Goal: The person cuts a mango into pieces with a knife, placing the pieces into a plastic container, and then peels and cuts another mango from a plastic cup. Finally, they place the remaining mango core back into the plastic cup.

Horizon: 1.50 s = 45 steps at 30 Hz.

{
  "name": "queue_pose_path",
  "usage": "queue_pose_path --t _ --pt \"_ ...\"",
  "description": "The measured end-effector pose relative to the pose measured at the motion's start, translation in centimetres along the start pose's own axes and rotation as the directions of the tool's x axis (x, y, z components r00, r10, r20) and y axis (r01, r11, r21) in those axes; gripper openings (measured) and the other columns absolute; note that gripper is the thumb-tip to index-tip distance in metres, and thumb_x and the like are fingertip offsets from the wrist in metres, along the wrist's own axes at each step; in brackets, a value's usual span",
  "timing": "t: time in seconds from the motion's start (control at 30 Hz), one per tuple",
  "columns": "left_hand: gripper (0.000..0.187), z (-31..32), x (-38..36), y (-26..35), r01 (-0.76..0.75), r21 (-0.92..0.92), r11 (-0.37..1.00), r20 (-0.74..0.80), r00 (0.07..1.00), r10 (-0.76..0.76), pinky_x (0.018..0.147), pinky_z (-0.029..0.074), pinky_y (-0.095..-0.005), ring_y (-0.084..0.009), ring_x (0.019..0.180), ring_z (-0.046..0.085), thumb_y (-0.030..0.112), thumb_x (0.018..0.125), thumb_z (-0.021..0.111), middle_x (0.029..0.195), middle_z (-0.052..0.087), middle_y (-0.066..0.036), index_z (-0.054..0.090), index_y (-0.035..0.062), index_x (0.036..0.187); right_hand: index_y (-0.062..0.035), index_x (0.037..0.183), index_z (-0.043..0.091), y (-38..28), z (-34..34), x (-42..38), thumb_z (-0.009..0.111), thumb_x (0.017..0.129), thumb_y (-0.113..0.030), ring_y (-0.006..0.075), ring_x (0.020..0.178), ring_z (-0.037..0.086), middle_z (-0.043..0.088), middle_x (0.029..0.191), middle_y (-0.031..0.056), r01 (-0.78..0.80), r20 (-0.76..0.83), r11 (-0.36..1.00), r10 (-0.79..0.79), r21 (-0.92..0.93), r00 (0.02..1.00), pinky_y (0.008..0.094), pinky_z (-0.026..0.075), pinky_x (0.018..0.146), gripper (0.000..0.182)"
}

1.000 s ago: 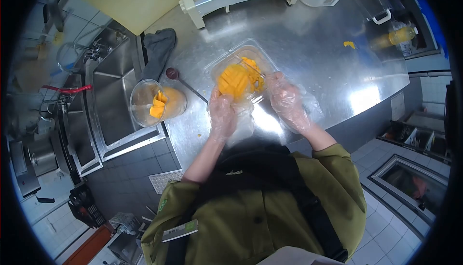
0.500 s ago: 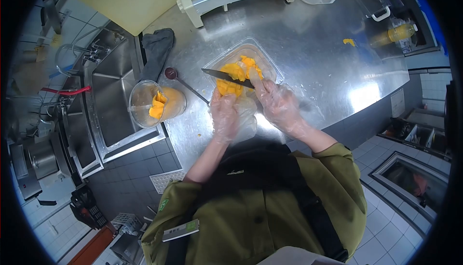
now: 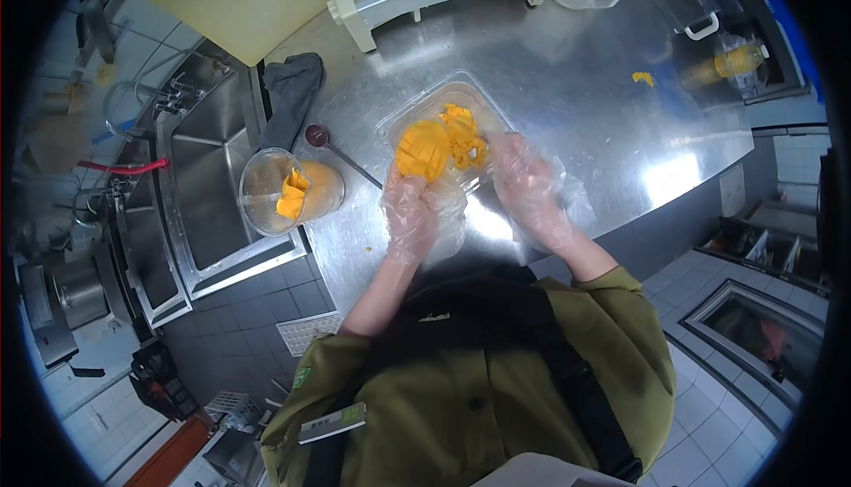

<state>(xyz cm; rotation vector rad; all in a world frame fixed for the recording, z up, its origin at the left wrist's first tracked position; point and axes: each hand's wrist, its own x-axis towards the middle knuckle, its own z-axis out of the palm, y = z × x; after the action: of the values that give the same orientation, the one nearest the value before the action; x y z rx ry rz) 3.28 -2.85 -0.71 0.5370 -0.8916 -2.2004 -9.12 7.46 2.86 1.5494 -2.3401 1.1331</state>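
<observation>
My left hand (image 3: 410,214), in a clear plastic glove, holds a scored mango half (image 3: 424,149), its yellow flesh cut into a grid and facing up. This half is over the near left part of a clear rectangular container (image 3: 496,102). Cut mango pieces (image 3: 462,135) lie in the container, to the right of the held half. My right hand (image 3: 530,187), gloved too, is closed beside the container's right side. The knife seen in its grip a moment ago is barely visible now, its blade blurred or turned edge-on.
A clear jug (image 3: 330,193) with mango skins or slices stands at left, near the sinks (image 3: 213,181). Between jug and container lies a long-handled measuring spoon (image 3: 348,161). A dark cloth (image 3: 292,88) is behind. A white frame (image 3: 443,0) and yellow board (image 3: 226,0) are at the back.
My right hand has moved right and slightly down, taking the knife blade off the mango. The scored mango half in my left hand is now uncovered and tilted upward.
</observation>
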Motion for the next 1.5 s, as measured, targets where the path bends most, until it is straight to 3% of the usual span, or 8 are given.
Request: queue_pose_path --t 0.2,0.4,0.7,0.97,1.1,1.3,1.4,1.5 --pt "0.047 0.5 -0.1 0.8 0.101 -0.096 0.990 0.037 0.994 -0.098 0.096 0.036 -0.0299 -0.0179 0.109 0.048 0.013 0.081 0.053 0.116 0.049 -0.009 0.038 -0.0024 0.122 -0.0017 0.110 0.051 0.1 0.9 -0.4 0.050 0.073 0.004 0.0242 0.060 0.057 0.055 0.084 0.0128 -0.002 0.223 0.957 0.069 -0.289 0.972 0.0320 0.047 0.046 0.038" --pt "0.040 0.4 0.4 0.1 0.017 -0.003 1.000 -0.057 0.998 -0.018 0.092 0.039 -0.0276 -0.0159 0.103 0.050 0.008 0.082 0.048 0.112 0.051 -0.008 0.040 -0.0021 0.120 -0.0044 0.120 0.048 1.0 1.1 -0.5 0.053 0.072 -0.001 0.0226 0.057 0.056 0.055 0.082 0.0112 0.024 -0.056 0.998 -0.028 -0.064 0.998 0.0289 0.046 0.043 0.049" --pt "0.037 0.6 -0.3 -0.1 -0.001 0.172 0.985 -0.006 1.000 0.002 0.087 0.042 -0.0270 -0.0152 0.099 0.051 0.006 0.081 0.054 0.110 0.051 -0.008 0.042 -0.0021 0.115 -0.0050 0.116 0.052 -0.9 0.9 -0.8 0.059 0.072 -0.006 0.0162 0.050 0.052 0.058 0.085 0.0084 0.213 0.122 0.943 -0.187 -0.255 0.975 0.0265 0.043 0.041 0.044" --pt "0.038 0.6 -0.3 -0.8 0.022 0.121 0.992 -0.062 0.998 -0.015 0.087 0.041 -0.0269 -0.0149 0.099 0.050 0.006 0.083 0.048 0.111 0.050 -0.008 0.039 -0.0016 0.120 -0.0040 0.119 0.050 1.5 4.6 -1.2 0.057 0.071 -0.003 0.0152 0.050 0.051 0.057 0.085 0.0081 0.274 -0.014 0.880 -0.303 -0.389 0.953 0.0262 0.043 0.040 0.049" --pt "0.040 1.1 -0.5 -0.4 0.005 0.087 0.996 -0.061 0.998 0.001 0.086 0.041 -0.0261 -0.0142 0.099 0.049 0.005 0.084 0.046 0.112 0.049 -0.008 0.037 -0.0011 0.122 -0.0030 0.124 0.042 2.3 3.6 -0.9 0.051 0.077 -0.002 0.0257 0.068 0.058 0.057 0.090 0.0138 0.001 0.209 0.961 0.059 -0.278 0.976 0.0312 0.049 0.051 0.048" --pt "0.038 1.3 0.0 -0.2 0.028 0.030 0.999 -0.068 0.997 -0.026 0.083 0.043 -0.0258 -0.0139 0.095 0.051 0.005 0.081 0.046 0.109 0.050 -0.007 0.040 -0.0012 0.118 -0.0052 0.127 0.039 -0.9 1.0 -0.1 0.048 0.078 0.001 0.0243 0.066 0.057 0.056 0.090 0.0128 0.032 0.140 0.985 -0.008 -0.170 0.990 0.0322 0.049 0.049 0.050" --pt "0.034 1.6 -0.2 0.7 0.078 0.128 0.989 -0.092 0.994 -0.067 0.079 0.044 -0.0251 -0.0139 0.089 0.053 0.003 0.078 0.045 0.101 0.054 -0.006 0.046 -0.0017 0.112 -0.0047 0.124 0.042 0.5 2.2 -0.8 0.050 0.075 0.002 0.0221 0.061 0.056 0.057 0.089 0.0113 -0.053 0.227 0.981 0.096 -0.189 0.969 0.0308 0.048 0.047 0.050" --pt "0.029 0.6 -0.3 0.7 -0.156 0.478 0.865 0.068 0.988 0.141 0.074 0.044 -0.0249 -0.0135 0.082 0.054 0.001 0.076 0.044 0.093 0.057 -0.006 0.051 -0.0015 0.104 -0.0024 0.112 0.053 1.1 1.2 0.0 0.057 0.069 0.005 0.0199 0.055 0.057 0.058 0.090 0.0099 0.008 0.055 0.995 -0.003 -0.095 0.998 0.0298 0.046 0.045 0.044"
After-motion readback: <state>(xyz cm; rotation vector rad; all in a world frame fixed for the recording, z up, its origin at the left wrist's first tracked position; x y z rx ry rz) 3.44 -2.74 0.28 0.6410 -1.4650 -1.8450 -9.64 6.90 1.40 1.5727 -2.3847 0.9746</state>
